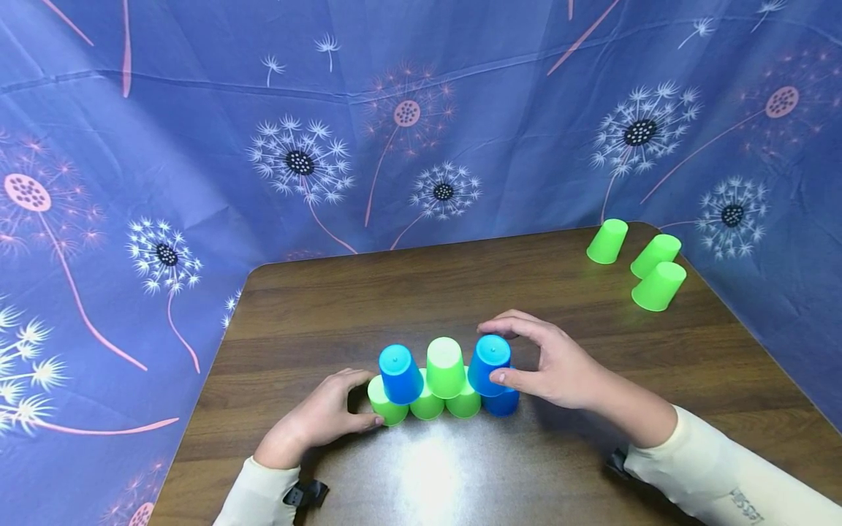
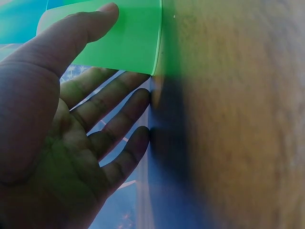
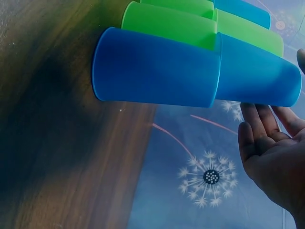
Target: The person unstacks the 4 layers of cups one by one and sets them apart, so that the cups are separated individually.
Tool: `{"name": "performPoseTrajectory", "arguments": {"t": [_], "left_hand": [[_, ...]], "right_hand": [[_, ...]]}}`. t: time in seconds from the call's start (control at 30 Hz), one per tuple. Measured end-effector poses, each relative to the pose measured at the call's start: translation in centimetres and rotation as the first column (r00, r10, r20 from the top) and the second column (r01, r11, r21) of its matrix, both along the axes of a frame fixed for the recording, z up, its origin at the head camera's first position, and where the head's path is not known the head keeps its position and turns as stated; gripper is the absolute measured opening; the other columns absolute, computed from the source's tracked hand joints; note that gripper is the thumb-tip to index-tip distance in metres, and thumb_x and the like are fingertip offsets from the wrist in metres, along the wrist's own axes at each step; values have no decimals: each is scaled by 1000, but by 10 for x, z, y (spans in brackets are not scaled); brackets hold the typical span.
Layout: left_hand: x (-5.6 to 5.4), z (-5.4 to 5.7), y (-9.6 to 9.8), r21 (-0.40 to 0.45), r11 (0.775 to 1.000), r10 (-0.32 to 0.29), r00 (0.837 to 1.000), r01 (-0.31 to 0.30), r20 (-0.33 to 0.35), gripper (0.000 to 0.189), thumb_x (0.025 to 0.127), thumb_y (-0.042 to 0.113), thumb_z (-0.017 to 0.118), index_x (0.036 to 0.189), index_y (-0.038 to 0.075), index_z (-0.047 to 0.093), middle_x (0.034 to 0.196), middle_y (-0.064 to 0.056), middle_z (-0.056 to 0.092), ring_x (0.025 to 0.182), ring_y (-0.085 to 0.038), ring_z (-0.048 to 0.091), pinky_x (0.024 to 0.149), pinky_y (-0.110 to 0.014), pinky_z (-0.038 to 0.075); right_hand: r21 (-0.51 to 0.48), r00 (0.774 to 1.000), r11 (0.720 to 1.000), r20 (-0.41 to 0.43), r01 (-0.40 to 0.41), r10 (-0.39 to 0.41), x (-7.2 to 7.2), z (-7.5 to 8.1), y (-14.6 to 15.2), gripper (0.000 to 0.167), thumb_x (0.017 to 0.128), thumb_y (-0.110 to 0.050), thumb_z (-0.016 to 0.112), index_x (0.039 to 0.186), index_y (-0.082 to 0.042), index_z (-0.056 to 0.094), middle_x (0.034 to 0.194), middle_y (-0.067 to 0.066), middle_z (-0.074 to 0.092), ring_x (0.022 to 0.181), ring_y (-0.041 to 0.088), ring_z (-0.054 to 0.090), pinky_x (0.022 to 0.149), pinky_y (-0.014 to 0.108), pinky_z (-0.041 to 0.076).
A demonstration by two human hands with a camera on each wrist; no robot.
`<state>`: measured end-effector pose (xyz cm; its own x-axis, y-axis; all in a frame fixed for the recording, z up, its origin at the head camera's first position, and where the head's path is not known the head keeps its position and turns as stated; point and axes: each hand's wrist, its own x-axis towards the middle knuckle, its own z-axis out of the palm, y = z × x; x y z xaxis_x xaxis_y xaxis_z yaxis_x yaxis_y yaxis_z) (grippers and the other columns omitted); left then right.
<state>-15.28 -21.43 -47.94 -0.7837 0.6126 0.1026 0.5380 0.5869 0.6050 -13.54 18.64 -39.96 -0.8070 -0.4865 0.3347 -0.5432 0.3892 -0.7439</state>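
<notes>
A row of several upside-down cups stands on the table, green ones with a blue cup (image 1: pixel 502 402) at the right end. Across their tops stand a blue cup (image 1: pixel 400 376), a green cup (image 1: pixel 445 369) and another blue cup (image 1: pixel 488 365). My left hand (image 1: pixel 329 410) is beside the leftmost green cup (image 2: pixel 128 38), thumb against its front and fairly straight fingers reaching behind it. Around the upper right blue cup my right hand (image 1: pixel 559 361) holds thumb in front and fingers behind. In the right wrist view its fingers (image 3: pixel 259 126) are partly hidden by that cup.
Three more upside-down green cups (image 1: pixel 607 242) stand at the table's back right corner. Behind the wooden table (image 1: pixel 368 292) hangs a blue cloth (image 1: pixel 217 146) with a dandelion print.
</notes>
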Motion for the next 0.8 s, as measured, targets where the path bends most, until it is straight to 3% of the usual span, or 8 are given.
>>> {"name": "performPoseTrajectory", "arguments": {"t": [0.27, 0.53, 0.8], "left_hand": [[0, 0, 0, -7, 1000, 5, 1000, -5, 1, 54, 81, 34, 92, 127, 17, 70, 123, 7, 71, 119, -15, 63, 105, -44, 51], [0, 1, 1, -1, 1000, 1, 1000, -1, 4, 55, 81, 33, 93, 127, 16, 70, 123, 7, 72, 119, -16, 63, 106, -44, 50], [1, 1, 1, 0, 1000, 6, 1000, -6, 4, 56, 81, 35, 93, 128, 16, 70, 124, 7, 71, 119, -16, 63, 106, -45, 50]], "right_hand": [[11, 1000, 1000, -3, -6, 6, -2, -7, -3, 58, 87, -26, 88, 140, -26, 63, 130, -7, 66, 116, 13, 63, 98, 42, 53], [25, 999, 999, 19, 29, -29, 0, -6, -3, 55, 86, -29, 89, 136, -28, 66, 125, -14, 66, 115, 12, 63, 97, 54, 52], [2, 999, 999, -8, 52, -52, -3, -2, 2, 53, 86, -25, 90, 134, -24, 68, 123, -14, 68, 114, 12, 64, 96, 44, 52]]}}
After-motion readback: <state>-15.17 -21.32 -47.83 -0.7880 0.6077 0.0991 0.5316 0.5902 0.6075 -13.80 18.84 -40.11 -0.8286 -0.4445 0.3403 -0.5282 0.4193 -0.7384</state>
